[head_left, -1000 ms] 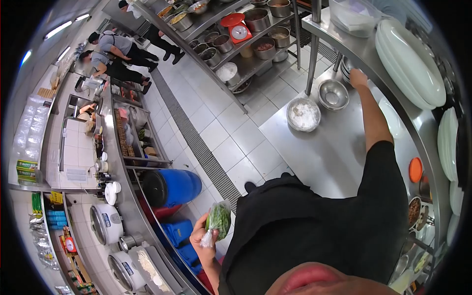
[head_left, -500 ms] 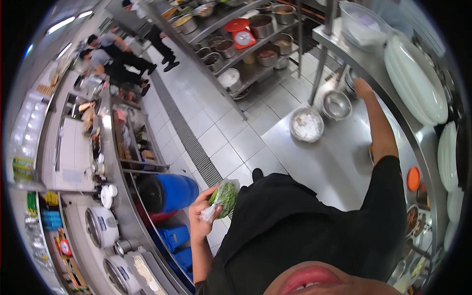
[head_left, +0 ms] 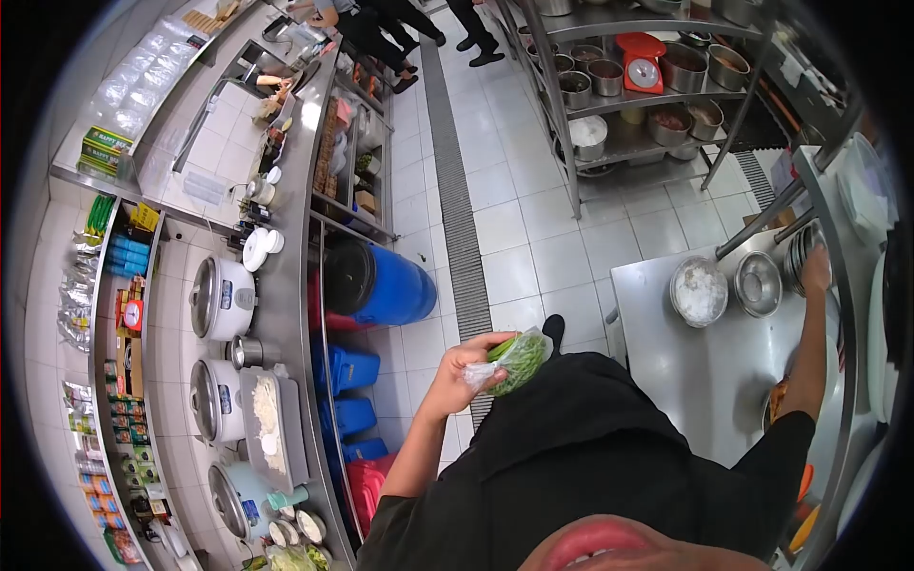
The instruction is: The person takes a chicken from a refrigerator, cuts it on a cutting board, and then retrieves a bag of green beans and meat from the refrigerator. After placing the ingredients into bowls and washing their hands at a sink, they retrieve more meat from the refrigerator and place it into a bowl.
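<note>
1. The bag of greens (head_left: 524, 364) is just off the middle of the view, towards five o'clock, beside the front of the person's dark clothing (head_left: 609, 438).
2. The left grip (head_left: 465, 373) is closed around the bag's gathered, whitish neck, at its nine o'clock end; the full part bulges out towards three o'clock.
3. From where I stand, it looks light enough for one hand. I'd expect a soft, springy bundle in thin, crinkly, slightly slippery plastic.
4. The greens would probably bruise or snap under a hard squeeze, and the film could tear. The bunched neck seems the best place to hold, with a palm under the bulge if it sags.
5. Out at three o'clock, the right grip (head_left: 816, 269) is at the stack of metal bowls (head_left: 796, 255) on the worktop (head_left: 666, 366); it's blurred, so I can't tell whether the fingers are clenched on a rim.
6. Those bowls look stiff, smooth and hard to dent; a rim gives the surest hold.
</note>
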`<state>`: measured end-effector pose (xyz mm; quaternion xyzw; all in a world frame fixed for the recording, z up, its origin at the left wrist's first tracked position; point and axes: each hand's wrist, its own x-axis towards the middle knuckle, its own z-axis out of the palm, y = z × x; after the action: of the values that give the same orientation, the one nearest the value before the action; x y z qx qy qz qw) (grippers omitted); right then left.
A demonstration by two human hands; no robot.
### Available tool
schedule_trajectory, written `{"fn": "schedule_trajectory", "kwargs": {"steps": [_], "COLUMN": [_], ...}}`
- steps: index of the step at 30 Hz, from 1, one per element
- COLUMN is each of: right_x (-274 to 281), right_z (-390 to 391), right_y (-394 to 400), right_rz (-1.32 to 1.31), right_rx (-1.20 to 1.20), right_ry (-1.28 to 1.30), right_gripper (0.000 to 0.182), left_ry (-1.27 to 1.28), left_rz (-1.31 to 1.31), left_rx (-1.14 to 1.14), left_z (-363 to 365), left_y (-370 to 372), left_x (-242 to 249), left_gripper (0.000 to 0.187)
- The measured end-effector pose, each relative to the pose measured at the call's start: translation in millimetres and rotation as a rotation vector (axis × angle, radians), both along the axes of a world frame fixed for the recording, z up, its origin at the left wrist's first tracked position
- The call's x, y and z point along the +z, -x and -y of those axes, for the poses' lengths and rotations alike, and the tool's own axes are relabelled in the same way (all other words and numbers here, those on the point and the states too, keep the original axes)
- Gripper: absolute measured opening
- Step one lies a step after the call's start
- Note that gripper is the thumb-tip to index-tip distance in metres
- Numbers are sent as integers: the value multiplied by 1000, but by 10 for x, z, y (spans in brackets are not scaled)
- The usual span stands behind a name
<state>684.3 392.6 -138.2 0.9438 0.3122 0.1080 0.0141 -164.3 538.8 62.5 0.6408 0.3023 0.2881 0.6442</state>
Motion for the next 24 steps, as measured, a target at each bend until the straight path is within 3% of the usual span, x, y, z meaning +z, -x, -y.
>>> {"fn": "schedule_trajectory", "kwargs": {"steps": [1,3,5,8,11,12,14,15,16,17,20,24], "right_x": [-58,-225,-126,393,724,538,153,90,71,-38,-153,355], "right_z": [13,138,412,750,921,1011,1213,1181,1147,1172,1230,1274], "right_y": [-165,-473,-476,349,2037,2502,3501,3953,4256,4478,4799,4768], "right_rz": [-2,-104,-145,-31,-145,-166,10,-106,-128,-157,-301,-337], "right_rx": [-1,-298,-414,-220,-134,-120,287,255,436,491,347,221], "right_ry": [2,-56,-133,-395,-424,-334,-232,-257,-408,-461,-225,-481], "right_gripper": [35,51,48,45,41,33,14,11,5,7,20,34], "left_ry": [9,4,16,80,149,191,252,307,372,446,625,852], "left_rz": [-5,-8,-19,10,11,9,-6,28,55,97,132,77], "left_rx": [-8,-22,-58,-25,20,-11,-87,-104,-134,-172,-333,-462], "left_z": [-3,-6,-3,-14,-36,-91,-145,-173,-183,-187,-197,-7], "left_y": [11,12,5,-4,-125,-173,-348,-495,-662,-816,-1300,-2017], "left_x": [-14,18,-16,-83,-169,-282,-430,-491,-548,-558,-792,-1202], "left_gripper": [30,31,31,31,30,23,19,19,20,21,27,36]}}
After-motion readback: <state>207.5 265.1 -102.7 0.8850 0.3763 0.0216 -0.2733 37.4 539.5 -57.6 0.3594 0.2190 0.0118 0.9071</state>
